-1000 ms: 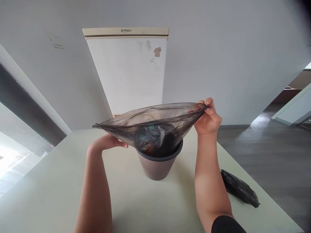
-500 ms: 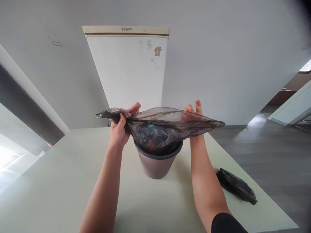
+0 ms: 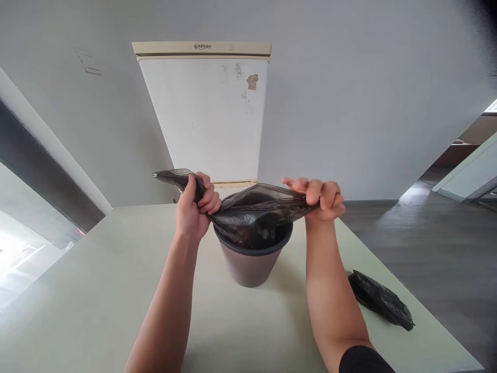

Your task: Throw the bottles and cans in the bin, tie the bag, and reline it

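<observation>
A thin black garbage bag (image 3: 258,220) hangs down into a brownish trash can (image 3: 250,267) with a dark rim, and its top is stretched above it. My left hand (image 3: 196,204) is closed round a gathered part of the bag, with a loose end poking out to the left. On the right, my right hand (image 3: 326,199) grips the bag's other side, fingers curled over the plastic and one finger reaching leftward. What lies at the bottom of the can is hidden by the bag.
The can stands on a pale table (image 3: 116,290). A folded black plastic bundle (image 3: 382,300) lies near the table's right edge. Behind the table stands a white refrigerator (image 3: 209,114) against a grey wall. Grey floor (image 3: 404,259) shows at right.
My left hand has closed round the bag. My right hand, open behind the plastic before, has now gripped its right end. The bag's top is bunched narrower and sits a little lower.
</observation>
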Demonstrator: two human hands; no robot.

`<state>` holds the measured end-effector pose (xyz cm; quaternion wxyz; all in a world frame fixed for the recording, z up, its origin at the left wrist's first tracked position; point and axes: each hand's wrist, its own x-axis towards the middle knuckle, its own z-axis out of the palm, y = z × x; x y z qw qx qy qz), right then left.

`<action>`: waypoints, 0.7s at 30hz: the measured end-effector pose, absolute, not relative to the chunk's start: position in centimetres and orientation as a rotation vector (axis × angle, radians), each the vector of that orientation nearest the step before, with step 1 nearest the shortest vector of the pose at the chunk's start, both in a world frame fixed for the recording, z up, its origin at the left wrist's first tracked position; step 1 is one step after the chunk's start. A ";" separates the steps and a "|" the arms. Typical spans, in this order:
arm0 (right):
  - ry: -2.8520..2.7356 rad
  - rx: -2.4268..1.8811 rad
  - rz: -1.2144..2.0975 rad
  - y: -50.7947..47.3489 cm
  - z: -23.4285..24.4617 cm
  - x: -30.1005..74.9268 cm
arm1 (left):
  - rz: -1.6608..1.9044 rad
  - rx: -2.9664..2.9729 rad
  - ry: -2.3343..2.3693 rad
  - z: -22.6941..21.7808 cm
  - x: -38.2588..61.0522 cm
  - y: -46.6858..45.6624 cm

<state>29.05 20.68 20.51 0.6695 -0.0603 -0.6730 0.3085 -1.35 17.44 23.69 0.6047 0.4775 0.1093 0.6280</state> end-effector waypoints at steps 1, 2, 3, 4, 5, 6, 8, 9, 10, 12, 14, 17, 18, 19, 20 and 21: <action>-1.484 -0.204 0.738 20.0 20.9 28.5 | 1.406 1.156 0.268 23.8 -1.4 17.3; -1.459 -0.265 0.787 19.1 21.4 28.0 | 1.357 1.204 0.282 24.0 -1.5 17.2; -1.442 -0.315 0.841 18.2 22.0 27.4 | 1.307 1.246 0.293 24.1 -1.5 17.0; -1.431 -0.353 0.894 17.2 22.6 26.8 | 1.260 1.284 0.305 24.1 -1.5 16.8; -1.425 -0.387 0.945 16.3 23.3 26.2 | 1.220 1.323 0.318 24.2 -1.4 16.6; -1.422 -0.422 0.991 15.4 23.9 25.6 | 1.196 1.367 0.336 24.2 -1.3 16.4; -1.428 -0.478 1.046 14.3 24.9 24.6 | 1.190 1.492 0.401 24.1 -1.1 15.9; -1.436 -0.483 1.048 14.1 25.3 24.2 | 1.210 1.558 0.434 24.1 -0.9 15.8; -1.443 -0.475 1.033 14.0 25.5 23.9 | 1.241 1.610 0.459 24.0 -0.8 15.6; -1.438 -0.443 0.957 14.2 25.6 24.0 | 1.319 1.635 0.473 23.8 -0.6 15.6; -1.416 -0.432 0.856 14.8 25.4 24.8 | 1.394 1.565 0.438 23.7 -0.6 15.9; -1.417 -0.459 0.765 15.9 24.6 26.8 | 1.449 1.458 0.357 23.8 -0.9 16.6; -1.436 -0.476 0.759 16.3 24.2 27.6 | 1.455 1.434 0.328 23.8 -1.1 16.7; -1.466 -0.498 0.766 16.6 23.9 28.3 | 1.453 1.415 0.306 23.9 -1.3 16.9; -1.510 -0.524 0.783 17.0 23.5 28.9 | 1.443 1.400 0.289 23.9 -1.4 17.0; -1.572 -0.553 0.809 17.3 23.2 29.4 | 1.430 1.388 0.276 24.0 -1.5 17.0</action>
